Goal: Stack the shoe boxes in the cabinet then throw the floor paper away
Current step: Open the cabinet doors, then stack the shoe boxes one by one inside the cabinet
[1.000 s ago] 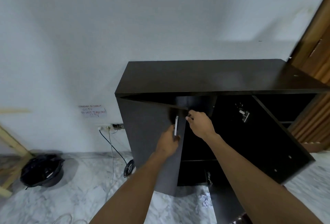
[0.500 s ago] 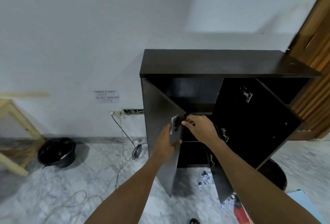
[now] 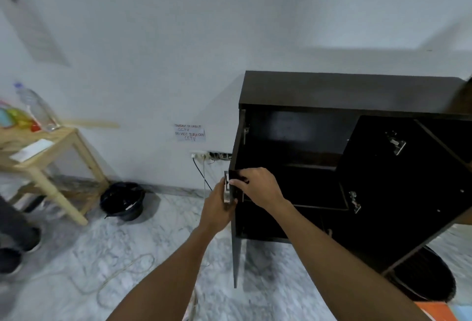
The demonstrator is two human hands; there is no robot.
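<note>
Two hands, left (image 3: 219, 207) and right (image 3: 258, 187), grip cabinet door (image 3: 236, 256): upright, edge-on.

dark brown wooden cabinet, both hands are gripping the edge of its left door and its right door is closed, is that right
Not quite. The right door is open, not closed: the head view shows its inner face and metal hinges turned outward. The rest stands: the left hand and the right hand both grip the edge of the left door of the dark brown wooden cabinet.
</note>
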